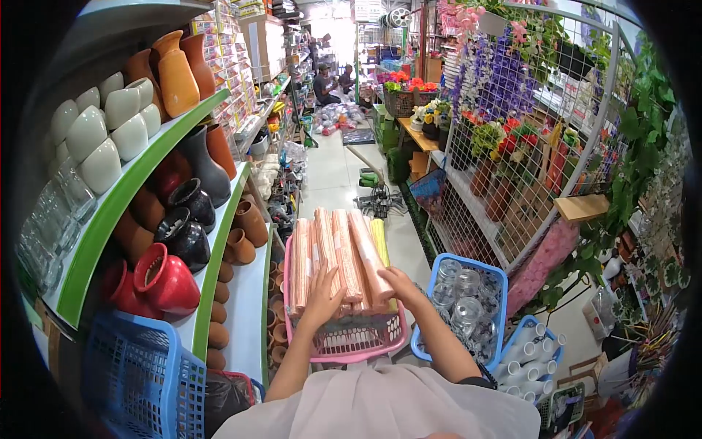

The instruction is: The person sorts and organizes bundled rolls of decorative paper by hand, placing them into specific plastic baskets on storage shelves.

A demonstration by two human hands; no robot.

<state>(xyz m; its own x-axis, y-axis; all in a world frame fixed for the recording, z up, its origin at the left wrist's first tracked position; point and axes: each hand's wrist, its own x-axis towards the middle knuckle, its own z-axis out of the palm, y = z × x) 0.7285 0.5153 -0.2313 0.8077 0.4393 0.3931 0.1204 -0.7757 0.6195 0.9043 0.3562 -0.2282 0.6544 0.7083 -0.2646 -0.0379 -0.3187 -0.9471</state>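
Several pale orange rolls (pixel 338 249) in clear wrapping, their kind hard to make out, lie side by side in a pink plastic basket (pixel 349 353) right in front of me. A yellow roll (pixel 379 240) is at the right side of the bundle. My left hand (pixel 322 296) lies on top of the rolls with its fingers stretched apart. Against the near end of the rightmost orange roll (pixel 369 256) rests my right hand (pixel 402 285), fingers extended and touching its side. The undersides of the rolls are hidden in the basket.
Shelves on the left hold white pots (pixel 99 168), red vases (pixel 167 282) and clay pots. A blue basket (pixel 150 366) stands below them. On the right are a blue crate (pixel 428 351) of glass jars and a wire rack (pixel 504 241). Two people sit down the aisle (pixel 344 172).
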